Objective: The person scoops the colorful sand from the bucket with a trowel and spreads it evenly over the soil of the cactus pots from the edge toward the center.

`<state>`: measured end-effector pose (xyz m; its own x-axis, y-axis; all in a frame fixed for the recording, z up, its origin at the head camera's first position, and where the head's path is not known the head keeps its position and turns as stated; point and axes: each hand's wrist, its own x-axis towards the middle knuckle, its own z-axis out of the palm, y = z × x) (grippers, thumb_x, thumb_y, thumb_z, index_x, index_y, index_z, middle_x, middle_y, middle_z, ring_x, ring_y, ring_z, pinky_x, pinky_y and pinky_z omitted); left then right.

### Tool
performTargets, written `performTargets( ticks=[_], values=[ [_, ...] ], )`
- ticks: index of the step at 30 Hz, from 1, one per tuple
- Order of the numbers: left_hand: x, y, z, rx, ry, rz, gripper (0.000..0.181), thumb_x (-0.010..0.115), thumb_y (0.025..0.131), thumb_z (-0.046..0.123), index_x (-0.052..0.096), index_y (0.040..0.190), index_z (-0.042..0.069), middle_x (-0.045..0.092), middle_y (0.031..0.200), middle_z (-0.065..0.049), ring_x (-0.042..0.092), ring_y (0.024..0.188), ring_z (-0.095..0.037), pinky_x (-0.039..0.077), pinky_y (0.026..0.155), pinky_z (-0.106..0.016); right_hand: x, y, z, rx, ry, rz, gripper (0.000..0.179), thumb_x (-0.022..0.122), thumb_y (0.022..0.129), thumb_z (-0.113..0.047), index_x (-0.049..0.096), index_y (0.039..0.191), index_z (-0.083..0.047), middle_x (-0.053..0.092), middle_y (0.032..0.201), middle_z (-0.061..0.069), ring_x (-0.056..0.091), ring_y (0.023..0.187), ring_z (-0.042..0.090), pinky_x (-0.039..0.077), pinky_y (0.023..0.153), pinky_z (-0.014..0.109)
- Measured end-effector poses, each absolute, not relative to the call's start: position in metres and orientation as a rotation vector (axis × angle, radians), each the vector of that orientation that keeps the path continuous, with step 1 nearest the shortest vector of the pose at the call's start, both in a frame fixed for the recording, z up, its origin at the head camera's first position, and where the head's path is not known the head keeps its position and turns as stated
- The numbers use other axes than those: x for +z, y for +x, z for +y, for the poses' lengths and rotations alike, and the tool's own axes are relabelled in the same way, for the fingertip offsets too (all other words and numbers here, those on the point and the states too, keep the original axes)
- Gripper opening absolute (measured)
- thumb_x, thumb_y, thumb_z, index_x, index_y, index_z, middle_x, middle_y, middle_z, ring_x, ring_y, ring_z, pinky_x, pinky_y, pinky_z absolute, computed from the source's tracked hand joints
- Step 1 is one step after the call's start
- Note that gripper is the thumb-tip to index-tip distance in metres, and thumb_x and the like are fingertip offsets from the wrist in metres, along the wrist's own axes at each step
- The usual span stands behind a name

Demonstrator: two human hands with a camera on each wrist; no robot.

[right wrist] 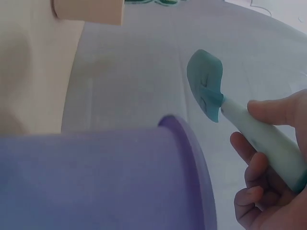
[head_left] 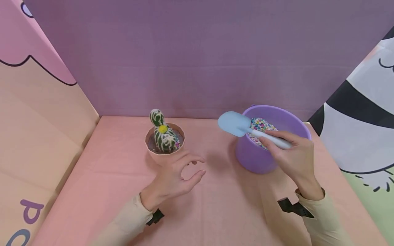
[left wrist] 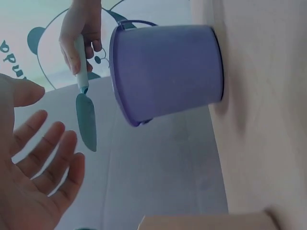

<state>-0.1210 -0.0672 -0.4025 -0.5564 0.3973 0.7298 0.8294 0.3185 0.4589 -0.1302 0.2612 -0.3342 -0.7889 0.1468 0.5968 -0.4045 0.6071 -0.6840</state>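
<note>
My right hand (head_left: 297, 160) grips the white handle of a small light-blue toy shovel (head_left: 234, 123), holding it over the near side of a purple bucket (head_left: 257, 160). Its blade points left, past the bucket's rim. Multicoloured beads (head_left: 261, 124) lie inside the bucket. To the left, my left hand (head_left: 176, 179) hovers with thumb and fingers apart in a loose curve, nothing between them. Just behind that hand stands a pinkish pot (head_left: 158, 158) with a green cactus (head_left: 164, 140) bearing a yellow flower. A few coloured beads (head_left: 177, 142) lie on the soil beside the cactus.
A pink cloth covers the table (head_left: 123, 201). Purple backing (head_left: 197, 65) rises at its far edge, and printed panels flank both sides, one with a panda (head_left: 357, 126). Each wrist carries a black camera mount (head_left: 295, 207).
</note>
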Motion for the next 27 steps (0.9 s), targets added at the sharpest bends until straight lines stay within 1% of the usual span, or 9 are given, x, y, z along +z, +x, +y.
performTargets(
  ticks=[1, 5, 8, 12, 13, 18, 21, 24, 27],
  values=[
    [-0.403, -0.121, -0.065, -1.166, -1.071, -2.131, 0.028, 0.083, 0.089, 0.016, 0.074, 0.116, 0.016, 0.073, 0.112, 0.005, 0.067, 0.097, -0.011, 0.057, 0.088, -0.024, -0.334, -0.13, 0.264, 1.138, 0.202, -2.204, 0.024, 0.093, 0.076, -0.003, 0.087, 0.098, -0.01, 0.071, 0.08, -0.035, 0.065, 0.075, -0.006, 0.05, 0.066, 0.006],
    [-0.403, -0.124, -0.054, -1.198, -1.027, -2.252, 0.03, 0.081, 0.092, 0.022, 0.073, 0.121, 0.019, 0.071, 0.119, 0.007, 0.066, 0.102, -0.009, 0.058, 0.088, -0.027, -0.332, -0.129, 0.274, 1.098, 0.198, -2.198, 0.025, 0.094, 0.074, -0.001, 0.087, 0.096, -0.008, 0.067, 0.095, -0.032, 0.062, 0.087, -0.005, 0.046, 0.07, 0.006],
    [-0.404, -0.127, -0.046, -1.235, -0.998, -2.318, 0.032, 0.08, 0.094, 0.025, 0.072, 0.124, 0.018, 0.069, 0.126, 0.007, 0.066, 0.106, -0.009, 0.058, 0.09, -0.029, -0.33, -0.127, 0.279, 1.088, 0.143, -2.229, 0.024, 0.094, 0.075, -0.003, 0.087, 0.097, -0.007, 0.065, 0.097, -0.029, 0.06, 0.088, -0.003, 0.045, 0.068, 0.007],
    [-0.405, -0.132, -0.034, -1.276, -0.965, -2.372, 0.034, 0.078, 0.096, 0.028, 0.072, 0.128, 0.019, 0.067, 0.134, 0.008, 0.066, 0.11, -0.009, 0.058, 0.092, -0.028, -0.328, -0.126, 0.286, 1.098, 0.074, -2.265, 0.025, 0.093, 0.077, -0.004, 0.086, 0.1, -0.007, 0.069, 0.084, -0.036, 0.062, 0.079, -0.005, 0.046, 0.064, 0.006],
    [-0.405, -0.134, -0.031, -1.284, -0.958, -2.384, 0.034, 0.077, 0.097, 0.029, 0.072, 0.129, 0.02, 0.067, 0.136, 0.008, 0.066, 0.111, -0.009, 0.057, 0.094, -0.028, -0.328, -0.126, 0.288, 1.097, 0.07, -2.265, 0.025, 0.093, 0.077, -0.004, 0.086, 0.1, -0.006, 0.069, 0.084, -0.036, 0.063, 0.078, -0.007, 0.046, 0.064, 0.005],
    [-0.406, -0.143, -0.015, -1.263, -0.925, -2.428, 0.035, 0.074, 0.099, 0.036, 0.072, 0.132, 0.022, 0.064, 0.142, 0.008, 0.066, 0.12, -0.01, 0.058, 0.098, -0.03, -0.328, -0.124, 0.299, 1.122, 0.041, -2.254, 0.025, 0.092, 0.076, 0.0, 0.085, 0.1, -0.002, 0.07, 0.078, -0.035, 0.065, 0.07, -0.012, 0.047, 0.061, 0.004],
    [-0.407, -0.149, -0.005, -1.245, -0.89, -2.449, 0.038, 0.073, 0.1, 0.038, 0.071, 0.134, 0.022, 0.063, 0.145, 0.007, 0.065, 0.127, -0.011, 0.058, 0.099, -0.032, -0.327, -0.123, 0.305, 1.137, -0.001, -2.255, 0.025, 0.092, 0.077, -0.001, 0.085, 0.102, -0.001, 0.07, 0.072, -0.032, 0.063, 0.061, -0.01, 0.047, 0.056, 0.006],
    [-0.406, -0.156, 0.005, -1.252, -0.856, -2.471, 0.042, 0.072, 0.1, 0.041, 0.07, 0.138, 0.023, 0.061, 0.149, 0.007, 0.061, 0.137, -0.012, 0.055, 0.108, -0.036, -0.325, -0.122, 0.312, 1.135, -0.048, -2.261, 0.025, 0.091, 0.079, -0.004, 0.085, 0.102, -0.002, 0.07, 0.068, -0.03, 0.06, 0.052, -0.007, 0.045, 0.051, 0.009],
    [-0.405, -0.163, 0.015, -1.251, -0.834, -2.49, 0.046, 0.072, 0.099, 0.043, 0.068, 0.142, 0.026, 0.059, 0.153, 0.006, 0.056, 0.144, -0.013, 0.05, 0.117, -0.039, -0.324, -0.121, 0.318, 1.106, -0.075, -2.271, 0.024, 0.092, 0.079, -0.008, 0.085, 0.102, -0.002, 0.069, 0.067, -0.031, 0.059, 0.051, -0.007, 0.043, 0.049, 0.01]
  ],
)
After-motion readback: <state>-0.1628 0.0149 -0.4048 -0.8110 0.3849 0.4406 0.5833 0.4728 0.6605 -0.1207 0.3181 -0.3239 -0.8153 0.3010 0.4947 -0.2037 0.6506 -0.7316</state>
